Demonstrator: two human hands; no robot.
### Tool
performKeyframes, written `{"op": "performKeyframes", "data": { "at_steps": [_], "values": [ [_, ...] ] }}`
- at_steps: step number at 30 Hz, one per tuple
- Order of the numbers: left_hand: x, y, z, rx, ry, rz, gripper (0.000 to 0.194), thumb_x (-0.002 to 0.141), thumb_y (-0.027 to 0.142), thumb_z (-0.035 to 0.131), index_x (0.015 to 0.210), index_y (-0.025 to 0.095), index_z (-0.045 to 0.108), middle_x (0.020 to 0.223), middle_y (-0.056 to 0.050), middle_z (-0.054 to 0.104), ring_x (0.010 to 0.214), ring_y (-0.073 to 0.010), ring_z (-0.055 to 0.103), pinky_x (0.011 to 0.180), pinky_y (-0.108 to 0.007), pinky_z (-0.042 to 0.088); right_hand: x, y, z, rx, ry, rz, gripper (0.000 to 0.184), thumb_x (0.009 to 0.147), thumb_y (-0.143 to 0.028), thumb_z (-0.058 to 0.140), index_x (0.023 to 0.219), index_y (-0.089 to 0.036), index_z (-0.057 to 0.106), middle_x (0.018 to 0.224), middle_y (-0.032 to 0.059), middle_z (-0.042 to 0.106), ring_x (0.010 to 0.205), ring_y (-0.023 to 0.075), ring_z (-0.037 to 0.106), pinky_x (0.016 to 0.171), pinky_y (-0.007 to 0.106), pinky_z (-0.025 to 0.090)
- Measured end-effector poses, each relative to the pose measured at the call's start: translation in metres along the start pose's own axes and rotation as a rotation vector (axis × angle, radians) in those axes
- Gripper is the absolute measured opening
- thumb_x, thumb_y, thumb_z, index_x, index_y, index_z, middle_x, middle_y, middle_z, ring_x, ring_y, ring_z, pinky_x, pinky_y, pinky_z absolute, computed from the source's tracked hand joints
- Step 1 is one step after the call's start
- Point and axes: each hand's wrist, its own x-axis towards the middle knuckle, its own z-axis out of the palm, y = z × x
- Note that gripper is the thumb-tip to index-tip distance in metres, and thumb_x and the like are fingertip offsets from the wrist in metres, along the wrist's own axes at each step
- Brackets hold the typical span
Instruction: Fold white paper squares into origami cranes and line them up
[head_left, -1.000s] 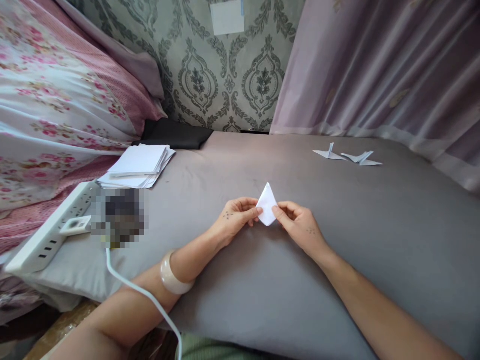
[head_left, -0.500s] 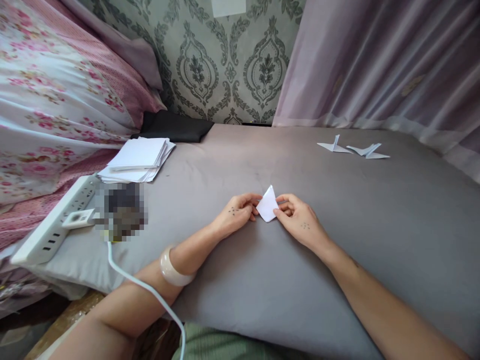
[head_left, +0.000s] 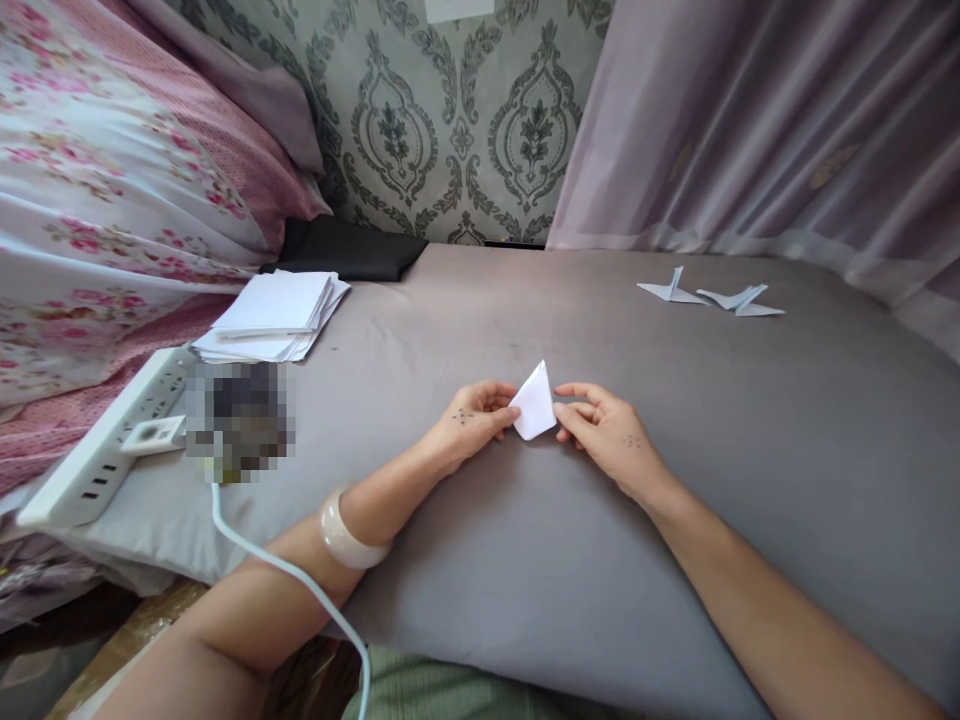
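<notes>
A small kite-shaped piece of folded white paper (head_left: 535,405) is held just above the grey cloth, its point facing away from me. My left hand (head_left: 476,420) pinches its left edge, thumb on top and fingers behind. At the paper's right edge is my right hand (head_left: 611,430), its thumb and forefinger slightly apart and not gripping the sheet. Whether the right thumb tip still brushes the edge, I cannot tell.
A stack of white paper (head_left: 270,305) lies at the back left, by a black folded item (head_left: 349,250). Several folded paper birds (head_left: 739,300) stand at the back right. A power strip (head_left: 105,440) and white cable (head_left: 300,580) are at left.
My right hand has let go of the folded paper and shifted slightly right. My left thumb has come onto the paper's front, and the paper has turned a little.
</notes>
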Motion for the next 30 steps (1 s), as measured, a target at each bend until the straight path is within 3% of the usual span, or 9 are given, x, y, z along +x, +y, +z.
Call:
{"op": "performKeyframes", "data": {
  "at_steps": [4, 7, 9, 15, 19, 25, 30],
  "values": [
    [-0.001, 0.001, 0.0, -0.008, -0.003, 0.01, 0.022, 0.081, 0.009, 0.058, 0.103, 0.009, 0.06, 0.073, 0.0, 0.062, 0.053, -0.0044, 0.052, 0.055, -0.019, 0.044, 0.0, -0.003, -0.001, -0.031, 0.076, -0.098, 0.027, 0.082, -0.038, 0.056, 0.098, -0.018, 0.066, 0.091, 0.0062, 0.071, 0.07, 0.0138, 0.061, 0.058, 0.025, 0.043],
    [-0.001, 0.001, 0.001, 0.016, -0.014, 0.029, 0.019, 0.081, 0.008, 0.056, 0.099, 0.009, 0.06, 0.07, 0.001, 0.062, 0.053, -0.005, 0.054, 0.056, -0.019, 0.046, 0.0, -0.003, -0.001, -0.11, 0.057, -0.116, 0.027, 0.083, -0.038, 0.056, 0.096, -0.018, 0.069, 0.083, 0.0045, 0.07, 0.069, 0.015, 0.06, 0.06, 0.027, 0.043],
    [-0.001, 0.001, 0.001, 0.041, -0.011, 0.032, 0.017, 0.082, 0.008, 0.055, 0.099, 0.009, 0.059, 0.069, 0.001, 0.061, 0.053, -0.0053, 0.055, 0.057, -0.019, 0.046, 0.001, -0.002, 0.0, -0.147, 0.053, -0.112, 0.028, 0.083, -0.038, 0.056, 0.098, -0.018, 0.07, 0.081, 0.0044, 0.07, 0.069, 0.0155, 0.06, 0.061, 0.028, 0.045],
    [0.004, -0.003, 0.002, 0.118, 0.005, 0.102, 0.025, 0.082, 0.012, 0.058, 0.107, 0.013, 0.055, 0.071, 0.002, 0.062, 0.055, -0.0064, 0.057, 0.059, -0.02, 0.048, 0.003, 0.002, 0.002, -0.294, 0.089, -0.211, 0.03, 0.084, -0.03, 0.053, 0.106, -0.02, 0.071, 0.104, 0.0063, 0.07, 0.081, 0.0163, 0.063, 0.076, 0.031, 0.047],
    [0.009, -0.006, 0.002, 0.219, 0.016, 0.175, 0.023, 0.082, 0.014, 0.057, 0.106, 0.014, 0.056, 0.075, 0.0, 0.064, 0.057, -0.007, 0.057, 0.059, -0.021, 0.049, 0.004, 0.003, 0.003, -0.376, 0.099, -0.254, 0.033, 0.084, -0.027, 0.052, 0.111, -0.019, 0.069, 0.099, 0.0055, 0.068, 0.075, 0.0147, 0.061, 0.073, 0.03, 0.047],
    [0.016, -0.011, 0.004, 0.286, 0.038, 0.227, 0.024, 0.081, 0.015, 0.058, 0.105, 0.014, 0.059, 0.083, -0.003, 0.065, 0.069, -0.0113, 0.059, 0.06, -0.022, 0.051, 0.013, 0.006, 0.002, -0.338, 0.128, -0.221, 0.03, 0.077, -0.029, 0.061, 0.106, -0.022, 0.068, 0.102, 0.0042, 0.065, 0.065, 0.0122, 0.058, 0.07, 0.031, 0.046],
    [0.018, -0.009, 0.004, 0.515, 0.093, 0.212, 0.017, 0.081, 0.017, 0.057, 0.097, 0.015, 0.064, 0.076, 0.0, 0.06, 0.056, -0.0084, 0.056, 0.06, -0.023, 0.048, 0.018, 0.006, -0.002, -0.337, 0.101, -0.149, 0.024, 0.073, -0.032, 0.063, 0.092, -0.019, 0.068, 0.089, 0.0037, 0.066, 0.063, 0.0133, 0.055, 0.068, 0.031, 0.045]
  ]
}}
